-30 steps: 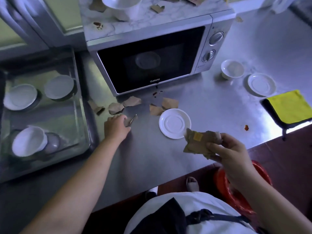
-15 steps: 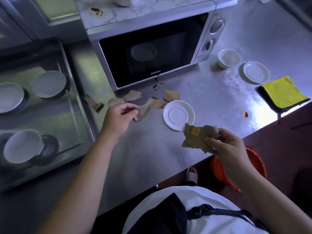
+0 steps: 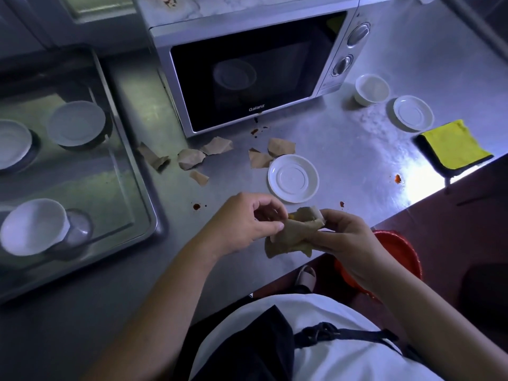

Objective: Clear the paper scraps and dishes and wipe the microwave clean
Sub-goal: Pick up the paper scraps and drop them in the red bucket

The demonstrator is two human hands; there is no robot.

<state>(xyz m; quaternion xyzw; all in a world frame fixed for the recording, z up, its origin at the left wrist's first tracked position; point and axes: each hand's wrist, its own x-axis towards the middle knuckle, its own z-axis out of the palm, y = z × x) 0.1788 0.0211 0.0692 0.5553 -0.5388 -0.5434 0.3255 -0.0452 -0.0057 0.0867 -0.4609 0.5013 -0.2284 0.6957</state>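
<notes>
A crumpled wad of brown paper scraps (image 3: 291, 236) was held above the brushed steel counter (image 3: 343, 149), in front of the silver microwave (image 3: 247, 78) and well apart from its dark glass door. The wad's long axis ran slantwise, its far end aimed toward the microwave's dial side and its near, wider end hanging toward the person. The left hand (image 3: 242, 224) pinched the wad's near-left edge between thumb and curled fingers. The right hand (image 3: 346, 237) gripped the far end, fingers curled round the creased, matte paper. A round white ceramic saucer (image 3: 293, 178) with concentric rings lay flat between the wad and the microwave door. Loose brown paper scraps (image 3: 189, 158), torn and angular, lay scattered just before the microwave's front edge, two of them beside the saucer. Right of the microwave stood a small white cup (image 3: 371, 89), then a second white saucer (image 3: 413, 113), then a folded yellow cloth (image 3: 455, 145) with a dark border. Left of the microwave sat a shallow steel tray (image 3: 132, 149) holding white dishes. Reddish spots (image 3: 255, 131) dotted the counter below the door.
</notes>
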